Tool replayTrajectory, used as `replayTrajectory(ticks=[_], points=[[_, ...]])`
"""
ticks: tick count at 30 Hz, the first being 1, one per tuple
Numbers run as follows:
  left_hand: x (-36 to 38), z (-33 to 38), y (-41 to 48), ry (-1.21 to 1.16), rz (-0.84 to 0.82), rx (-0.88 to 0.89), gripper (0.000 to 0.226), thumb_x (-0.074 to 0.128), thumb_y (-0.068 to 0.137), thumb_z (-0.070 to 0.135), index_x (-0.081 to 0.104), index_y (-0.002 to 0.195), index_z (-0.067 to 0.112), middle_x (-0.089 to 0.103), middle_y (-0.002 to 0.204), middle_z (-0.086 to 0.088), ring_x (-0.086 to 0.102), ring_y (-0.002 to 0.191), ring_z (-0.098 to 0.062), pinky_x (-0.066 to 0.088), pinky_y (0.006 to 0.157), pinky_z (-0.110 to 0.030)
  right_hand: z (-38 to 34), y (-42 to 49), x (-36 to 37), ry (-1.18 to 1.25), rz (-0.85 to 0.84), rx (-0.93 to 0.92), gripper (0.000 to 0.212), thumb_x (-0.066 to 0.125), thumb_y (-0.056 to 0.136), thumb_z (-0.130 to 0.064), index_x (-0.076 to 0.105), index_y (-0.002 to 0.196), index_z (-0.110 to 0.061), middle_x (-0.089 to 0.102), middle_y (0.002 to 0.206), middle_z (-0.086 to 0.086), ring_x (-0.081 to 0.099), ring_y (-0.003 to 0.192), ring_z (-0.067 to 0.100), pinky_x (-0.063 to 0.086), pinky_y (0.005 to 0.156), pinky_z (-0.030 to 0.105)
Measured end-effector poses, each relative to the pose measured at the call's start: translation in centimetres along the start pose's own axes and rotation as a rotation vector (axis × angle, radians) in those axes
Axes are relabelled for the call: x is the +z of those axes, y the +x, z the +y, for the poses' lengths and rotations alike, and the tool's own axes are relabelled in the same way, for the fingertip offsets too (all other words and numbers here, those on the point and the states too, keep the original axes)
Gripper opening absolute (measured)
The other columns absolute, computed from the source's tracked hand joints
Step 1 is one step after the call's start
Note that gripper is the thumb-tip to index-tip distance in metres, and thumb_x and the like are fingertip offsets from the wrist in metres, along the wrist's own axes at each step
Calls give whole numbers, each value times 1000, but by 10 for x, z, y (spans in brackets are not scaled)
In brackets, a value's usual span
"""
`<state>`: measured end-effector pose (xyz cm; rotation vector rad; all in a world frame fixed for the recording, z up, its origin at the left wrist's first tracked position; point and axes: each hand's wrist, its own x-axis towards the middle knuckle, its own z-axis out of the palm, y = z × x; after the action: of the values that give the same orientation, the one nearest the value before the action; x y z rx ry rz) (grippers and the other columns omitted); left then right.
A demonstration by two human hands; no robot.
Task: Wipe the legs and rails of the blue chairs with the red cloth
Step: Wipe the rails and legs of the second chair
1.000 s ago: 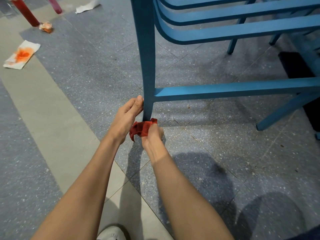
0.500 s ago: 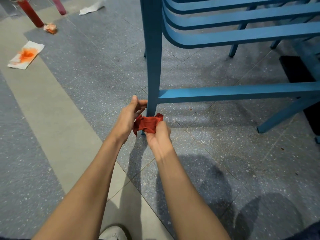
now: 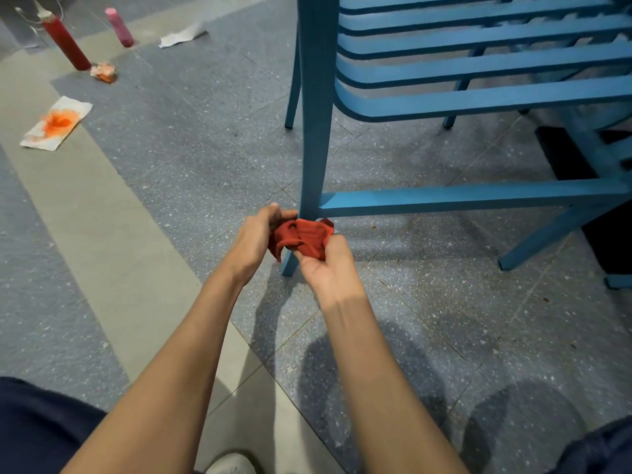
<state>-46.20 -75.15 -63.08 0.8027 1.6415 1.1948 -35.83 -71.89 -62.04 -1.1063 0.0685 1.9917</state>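
red bottle (image 3: 65, 42), pink bottle (image 3: 119, 27) — stained paper (image 3: 56, 123), crumpled wad (image 3: 103, 72)

One left hand (image 3: 254, 239), one right hand (image 3: 330, 268), one red cloth (image 3: 301, 237), two bottles (image 3: 65, 42) (image 3: 119, 27), three paper scraps (image 3: 56, 123) (image 3: 103, 71) (image 3: 183, 35)

The slatted metal chair (image 3: 314, 131) is blue all over; the crumpled cloth rag (image 3: 302, 238) is red. The stone floor (image 3: 205, 172) is grey-blue with white speckles, crossed by a beige band (image 3: 113, 241).
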Motion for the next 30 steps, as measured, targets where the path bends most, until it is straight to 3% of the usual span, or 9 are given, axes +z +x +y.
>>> replayTrajectory(ticks=[3, 5, 7, 11, 14, 20, 25, 27, 30], points=[[-1, 7, 7, -50, -16, -1, 52, 21, 101, 29, 68, 101, 7, 72, 89, -6, 66, 74, -9, 48, 62, -14, -2, -14, 0, 40, -35, -13, 28, 33, 93, 9, 59, 99, 0, 63, 96, 19, 61, 81, 26, 50, 89, 41], [1, 13, 13, -103, -33, -8, 54, 20, 101, 32, 68, 97, 6, 72, 87, -5, 67, 75, -10, 49, 67, -17, 0, -28, -7, 15, -73, -55, 24, 37, 94, 8, 58, 98, -2, 64, 93, 17, 62, 79, 23, 55, 80, 34], [6, 19, 18, -128, -44, 2, 54, 20, 102, 33, 67, 91, 8, 72, 79, 1, 65, 70, -3, 47, 66, -12, 3, -37, -22, -176, -16, -147, 15, 48, 95, 3, 56, 94, -9, 66, 91, 16, 63, 74, 21, 59, 64, 32], [18, 18, 23, -218, -35, -18, 52, 25, 102, 38, 63, 73, 18, 65, 56, 11, 56, 51, 1, 43, 63, -13, 12, -32, -46, -593, 163, -383, 15, 64, 90, -11, 56, 86, -23, 69, 97, 14, 66, 79, 21, 58, 77, 38], [17, 6, 26, -244, 8, -75, 53, 28, 99, 46, 63, 69, 22, 65, 59, 12, 55, 58, -4, 41, 71, -22, 19, -25, -31, -664, 159, -546, 16, 65, 90, -15, 53, 85, -25, 67, 92, 10, 63, 78, 17, 56, 75, 34], [9, -7, 17, -335, -43, -119, 64, 21, 100, 48, 67, 95, 4, 72, 84, -10, 69, 75, -15, 53, 71, -24, 54, -2, -11, -609, 236, -750, 18, 60, 90, -25, 44, 84, -30, 63, 98, 13, 65, 82, 22, 55, 78, 43], [4, -22, 9, -282, -56, -132, 65, 18, 100, 49, 69, 101, 8, 72, 102, -10, 68, 95, -17, 52, 80, -22, 73, 23, -21, -595, 329, -693, 14, 55, 92, -9, 44, 90, -17, 60, 101, 16, 61, 87, 27, 52, 79, 38], [3, -27, 6, -227, -42, -127, 63, 15, 100, 48, 67, 105, 14, 70, 105, 0, 65, 97, -7, 47, 85, -16, 79, 34, -25, -592, 380, -573, 13, 51, 93, -7, 43, 90, -16, 60, 101, 15, 61, 91, 28, 52, 81, 37], [-2, -36, 5, -161, -38, -134, 64, 12, 100, 49, 66, 113, 18, 63, 120, 4, 54, 114, -11, 34, 98, -24, 76, 42, -26, -503, 373, -330, 13, 47, 97, -15, 42, 85, -18, 57, 93, 7, 62, 91, 28, 55, 84, 47]])
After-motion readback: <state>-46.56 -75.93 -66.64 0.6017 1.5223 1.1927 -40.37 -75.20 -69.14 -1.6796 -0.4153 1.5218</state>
